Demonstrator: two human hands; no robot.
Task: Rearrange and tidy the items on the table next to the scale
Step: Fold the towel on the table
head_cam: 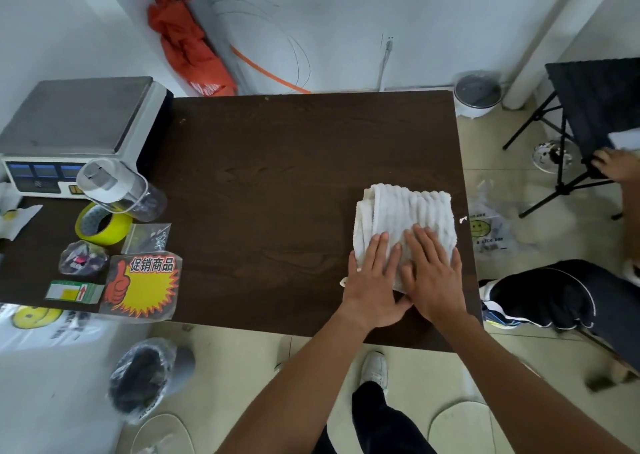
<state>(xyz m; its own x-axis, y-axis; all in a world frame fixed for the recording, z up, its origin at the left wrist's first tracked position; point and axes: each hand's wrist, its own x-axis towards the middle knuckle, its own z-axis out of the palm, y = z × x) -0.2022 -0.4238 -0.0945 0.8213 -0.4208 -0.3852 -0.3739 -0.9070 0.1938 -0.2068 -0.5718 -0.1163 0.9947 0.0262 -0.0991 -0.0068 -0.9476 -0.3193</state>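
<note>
Head view, the only one.

Your left hand [372,280] and right hand [433,273] lie side by side, palms down and fingers straight, pressing the near half of the folded white towel [408,207]; neither grip is closed round anything.

The towel sits at the right end of the tabletop [294,159], close to its right edge and well apart from the scale [76,117] at the far left corner.

Progress, as a judgement:
- The towel looks folded and is being flattened, so count that item as nearly finished.
- The small things are gathered in front of the scale. A clear jar [121,190] lies tipped over the yellow tape roll [102,225]; a small clear bag [149,237] is just beside the roll; nearer you are a wrapped bundle [83,257], a green card stack [74,291] and a promo sign [142,287].
- This group is only loosely lined up; the jar is not upright and the sign appears to overhang the near edge.

Left to do, likely: right the jar, square the group, and pick up the two white scraps [463,219] beside the towel; whether the towel belongs with the group, you cannot tell.
</note>
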